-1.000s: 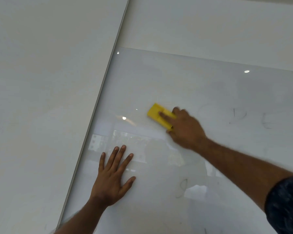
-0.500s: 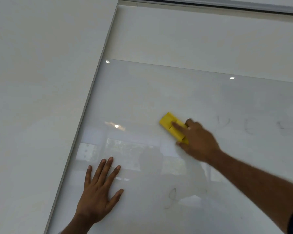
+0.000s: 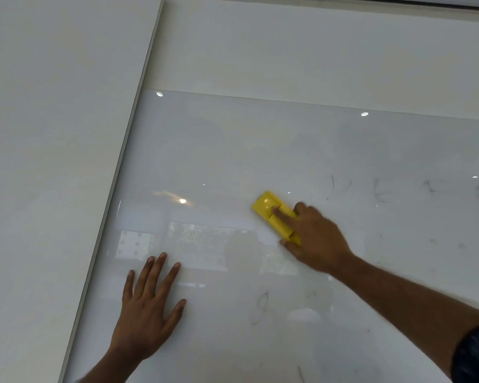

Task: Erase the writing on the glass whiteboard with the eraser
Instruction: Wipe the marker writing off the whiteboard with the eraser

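Step in hand: wiping the board (image 3: 233, 150) with the eraser (image 3: 274, 214). The eraser lies flat on the glass near mid-board, long side running diagonally, under the right hand (image 3: 315, 239).

Faint marks remain to the right of the eraser (image 3: 382, 189), and fainter scrawls lie below it (image 3: 260, 308) and near the bottom edge. The glass to the left of the eraser looks clean. Judgement: the task is partly done.

To do the step well, the pad should stay flush on the glass with even pressure, passes should overlap, and the next strokes should run right toward the remaining marks, then down to the lower scrawls. Tilting the eraser would likely leave streaks.

Right fingers (image 3: 281, 214): partly curled, one laid along the eraser's top, the thumb against its lower edge; the eraser is gripped and pressed.

Left hand (image 3: 147, 313): fingers spread wide, palm flat on the glass at lower left, holding nothing, seemingly bracing.
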Action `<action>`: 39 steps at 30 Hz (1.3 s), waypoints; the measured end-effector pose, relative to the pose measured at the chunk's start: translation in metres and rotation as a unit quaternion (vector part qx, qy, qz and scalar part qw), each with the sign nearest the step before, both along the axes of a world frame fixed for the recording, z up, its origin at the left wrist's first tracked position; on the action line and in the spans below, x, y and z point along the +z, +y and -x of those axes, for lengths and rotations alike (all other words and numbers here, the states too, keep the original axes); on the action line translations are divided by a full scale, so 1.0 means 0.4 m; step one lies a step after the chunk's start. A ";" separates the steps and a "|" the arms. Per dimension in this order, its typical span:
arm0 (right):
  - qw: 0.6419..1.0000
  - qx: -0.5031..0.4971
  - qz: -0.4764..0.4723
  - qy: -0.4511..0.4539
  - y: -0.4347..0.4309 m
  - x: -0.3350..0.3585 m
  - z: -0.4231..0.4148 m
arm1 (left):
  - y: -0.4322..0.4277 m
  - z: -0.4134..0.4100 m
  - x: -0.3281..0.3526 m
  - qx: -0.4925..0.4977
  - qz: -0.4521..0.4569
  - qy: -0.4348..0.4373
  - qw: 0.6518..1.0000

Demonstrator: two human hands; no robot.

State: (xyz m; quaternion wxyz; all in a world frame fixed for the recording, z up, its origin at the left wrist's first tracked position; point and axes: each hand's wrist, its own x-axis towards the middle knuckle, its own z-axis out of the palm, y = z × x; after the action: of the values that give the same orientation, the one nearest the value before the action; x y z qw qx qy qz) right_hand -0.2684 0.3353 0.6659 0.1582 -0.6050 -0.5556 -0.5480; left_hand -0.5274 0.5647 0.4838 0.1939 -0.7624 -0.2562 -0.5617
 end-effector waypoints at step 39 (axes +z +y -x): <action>0.996 -0.009 -0.014 -0.085 -0.054 0.095 -0.081 | -0.051 -0.139 0.172 0.001 -0.062 0.026 0.998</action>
State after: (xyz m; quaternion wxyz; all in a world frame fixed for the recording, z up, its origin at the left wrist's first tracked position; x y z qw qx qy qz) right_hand -0.2360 0.3135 0.7039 0.1133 -0.5588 -0.5540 -0.6066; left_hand -0.4717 0.5445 0.5526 0.2483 -0.7627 -0.2168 -0.5564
